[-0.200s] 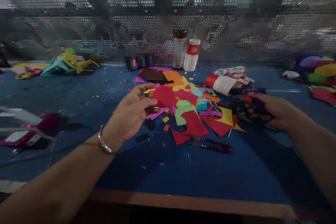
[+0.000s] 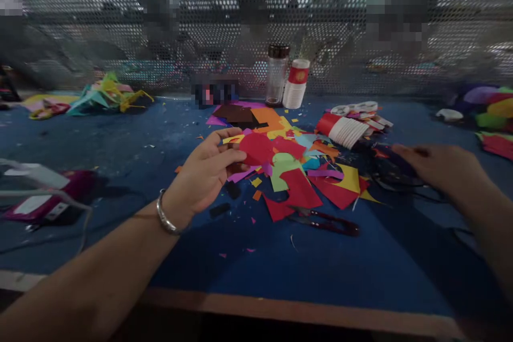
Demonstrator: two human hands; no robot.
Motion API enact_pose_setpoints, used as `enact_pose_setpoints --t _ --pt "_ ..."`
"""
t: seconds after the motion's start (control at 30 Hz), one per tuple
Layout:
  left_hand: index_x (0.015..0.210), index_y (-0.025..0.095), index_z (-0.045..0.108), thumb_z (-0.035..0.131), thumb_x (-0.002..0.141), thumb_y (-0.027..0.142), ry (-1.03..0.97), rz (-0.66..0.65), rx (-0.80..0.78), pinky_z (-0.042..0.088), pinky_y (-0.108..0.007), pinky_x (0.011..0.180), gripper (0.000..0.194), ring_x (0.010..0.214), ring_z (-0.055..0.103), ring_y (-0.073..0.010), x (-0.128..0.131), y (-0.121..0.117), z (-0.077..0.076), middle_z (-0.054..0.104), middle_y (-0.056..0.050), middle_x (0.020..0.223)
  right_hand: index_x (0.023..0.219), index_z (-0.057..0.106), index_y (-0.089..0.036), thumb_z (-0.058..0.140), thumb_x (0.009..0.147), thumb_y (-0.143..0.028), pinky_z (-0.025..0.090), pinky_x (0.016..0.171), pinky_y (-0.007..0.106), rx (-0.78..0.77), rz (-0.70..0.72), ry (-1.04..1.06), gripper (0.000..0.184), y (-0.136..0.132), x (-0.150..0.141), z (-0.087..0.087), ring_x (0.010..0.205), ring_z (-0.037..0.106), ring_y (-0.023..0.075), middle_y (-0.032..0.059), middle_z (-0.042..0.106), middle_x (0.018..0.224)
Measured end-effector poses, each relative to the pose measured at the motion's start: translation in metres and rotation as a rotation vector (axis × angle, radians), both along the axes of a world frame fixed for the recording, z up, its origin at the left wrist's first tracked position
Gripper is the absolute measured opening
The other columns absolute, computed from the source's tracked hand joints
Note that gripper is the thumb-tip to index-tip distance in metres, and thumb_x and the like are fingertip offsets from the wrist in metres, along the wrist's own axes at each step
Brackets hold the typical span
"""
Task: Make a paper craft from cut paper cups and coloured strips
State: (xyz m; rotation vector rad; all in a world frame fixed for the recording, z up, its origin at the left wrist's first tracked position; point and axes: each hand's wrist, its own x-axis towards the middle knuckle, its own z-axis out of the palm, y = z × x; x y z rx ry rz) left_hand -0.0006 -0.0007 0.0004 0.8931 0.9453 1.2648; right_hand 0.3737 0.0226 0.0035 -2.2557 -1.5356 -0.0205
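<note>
My left hand [image 2: 204, 173] is raised a little above the blue table [image 2: 120, 144] and pinches a round red paper piece [image 2: 256, 148] between thumb and fingers. A metal bracelet sits on that wrist. Just beyond lies a heap of coloured paper scraps [image 2: 304, 171]. My right hand [image 2: 441, 168] is at the right, over a dark object with cables [image 2: 385, 173]. It is smeared by motion, so its fingers and any hold on that object are unclear. Small red-handled snips [image 2: 324, 220] lie on the table in front of the scraps.
A clear jar [image 2: 276, 75] and a stack of paper cups [image 2: 295, 84] stand at the back against a perforated metal screen. Another cup stack [image 2: 340, 129] lies on its side. Folded paper shapes [image 2: 108, 93] lie far left, a magenta item [image 2: 48, 200] near left, more coloured pieces [image 2: 491, 112] far right.
My right hand has shifted slightly right and its fingers look flatter over the dark object. My left hand still holds the red piece, nearly unmoved.
</note>
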Motion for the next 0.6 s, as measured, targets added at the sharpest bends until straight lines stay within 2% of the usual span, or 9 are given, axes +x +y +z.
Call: enact_pose_setpoints --t 0.07,0.13,0.2,0.23,0.3,0.33,0.43,0.5,0.6 --pt "0.115 0.014 0.056 0.069 0.072 0.001 -0.004 0.001 -0.001 0.055 -0.020 0.061 0.046 0.066 0.065 -0.0102 0.000 0.001 -0.001 0.068 0.002 0.079 0.061 0.055 -0.027 0.062 0.074 -0.044 0.030 0.055 0.037 0.018 -0.092 -0.062 0.023 -0.005 -0.004 0.005 0.055 0.045 0.0253 0.0073 0.057 0.059" --pt "0.114 0.014 0.056 0.069 0.073 0.001 -0.002 0.005 -0.003 0.054 -0.021 0.062 0.045 0.067 0.065 -0.0103 0.000 0.002 -0.001 0.068 0.001 0.079 0.070 0.058 -0.027 0.058 0.074 -0.043 0.034 0.059 0.036 0.080 -0.030 -0.081 0.017 -0.012 -0.017 0.009 0.064 0.054 0.0265 0.0080 0.064 0.070" --pt "0.113 0.015 0.057 0.070 0.073 0.002 0.007 0.012 0.005 0.054 -0.021 0.063 0.043 0.068 0.065 -0.0107 -0.001 0.004 -0.002 0.068 0.001 0.078 0.075 0.063 -0.024 0.055 0.073 -0.040 0.041 0.064 0.036 0.189 0.166 0.004 0.017 -0.018 -0.036 0.011 0.067 0.060 0.0241 0.0078 0.068 0.074" --pt "0.113 0.015 0.057 0.070 0.074 0.003 0.013 0.017 0.013 0.054 -0.022 0.064 0.043 0.069 0.065 -0.0112 -0.002 0.005 -0.002 0.068 0.001 0.078 0.076 0.065 -0.023 0.057 0.072 -0.042 0.043 0.063 0.035 0.192 0.273 0.060 0.021 -0.020 -0.047 0.011 0.064 0.060 0.0227 0.0072 0.068 0.072" --pt "0.113 0.015 0.057 0.071 0.074 0.006 0.026 0.027 0.030 0.053 -0.023 0.065 0.042 0.071 0.067 -0.0127 -0.003 0.006 -0.003 0.070 -0.001 0.080 0.077 0.067 -0.022 0.059 0.077 -0.049 0.043 0.058 0.033 0.066 0.531 0.180 0.028 -0.023 -0.070 0.009 0.059 0.059 0.0201 0.0060 0.068 0.068" --pt "0.113 0.015 0.057 0.072 0.074 0.007 0.032 0.031 0.039 0.053 -0.024 0.066 0.043 0.072 0.068 -0.0138 -0.004 0.007 -0.003 0.071 -0.002 0.082 0.080 0.069 -0.022 0.058 0.081 -0.047 0.042 0.057 0.031 -0.007 0.643 0.196 0.028 -0.024 -0.081 0.007 0.060 0.060 0.0194 0.0053 0.068 0.068" --pt "0.112 0.015 0.057 0.074 0.073 0.010 0.036 0.048 0.055 0.053 -0.025 0.066 0.043 0.072 0.069 -0.0149 -0.006 0.009 -0.005 0.071 -0.002 0.082 0.085 0.070 -0.021 0.058 0.087 -0.037 0.045 0.063 0.031 -0.077 0.863 0.135 0.020 -0.016 -0.109 0.000 0.067 0.063 0.0188 0.0055 0.072 0.078" --pt "0.112 0.015 0.057 0.074 0.072 0.009 0.028 0.060 0.054 0.053 -0.024 0.064 0.043 0.068 0.068 -0.0132 -0.005 0.009 -0.005 0.070 0.000 0.079 0.087 0.071 -0.021 0.058 0.086 -0.026 0.045 0.068 0.032 -0.118 0.846 0.034 0.013 -0.004 -0.123 -0.005 0.072 0.064 0.0190 0.0059 0.074 0.085" --pt "0.112 0.015 0.057 0.071 0.074 0.007 0.029 0.067 0.037 0.052 -0.022 0.061 0.041 0.067 0.066 -0.0117 -0.003 0.008 -0.005 0.070 0.000 0.077 0.084 0.070 -0.020 0.060 0.083 -0.016 0.044 0.069 0.032 -0.131 0.827 0.020 0.011 0.022 -0.139 -0.012 0.075 0.064 0.0195 0.0059 0.074 0.086"
